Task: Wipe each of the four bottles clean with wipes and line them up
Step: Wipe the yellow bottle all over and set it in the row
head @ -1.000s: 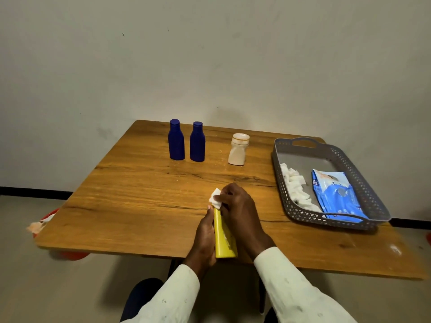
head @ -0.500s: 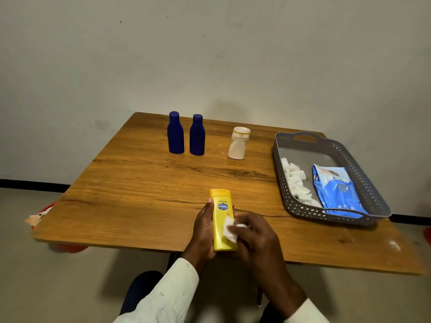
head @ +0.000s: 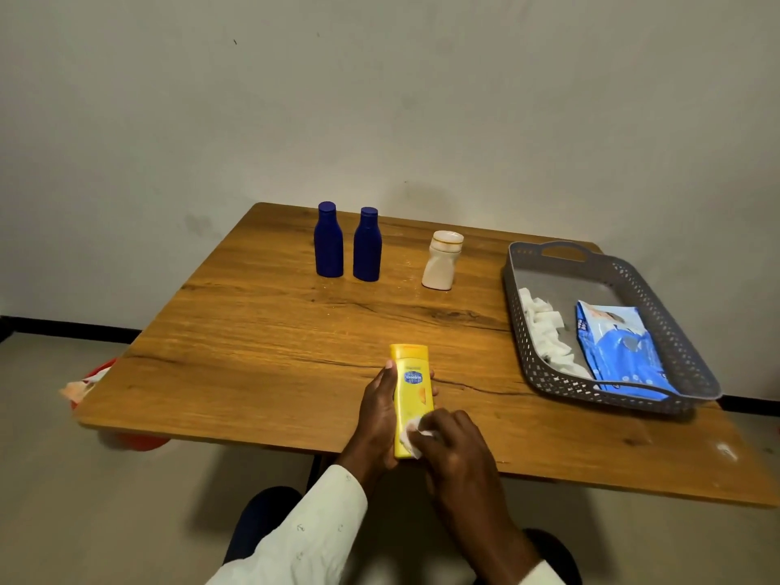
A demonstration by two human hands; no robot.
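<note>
My left hand grips a yellow lotion bottle at the table's near edge, its cap end pointing away from me. My right hand pinches a white wipe and presses it against the bottle's lower end. Two dark blue bottles stand side by side at the back of the table. To their right, a little apart, stands a cream bottle.
A grey perforated tray on the right of the wooden table holds several crumpled white wipes and a blue wipe packet. Something red and white lies on the floor beyond the table's left edge.
My right hand with the wipe slid down the yellow bottle from its cap end to its lower end. The left hand kept its hold on the bottle.
</note>
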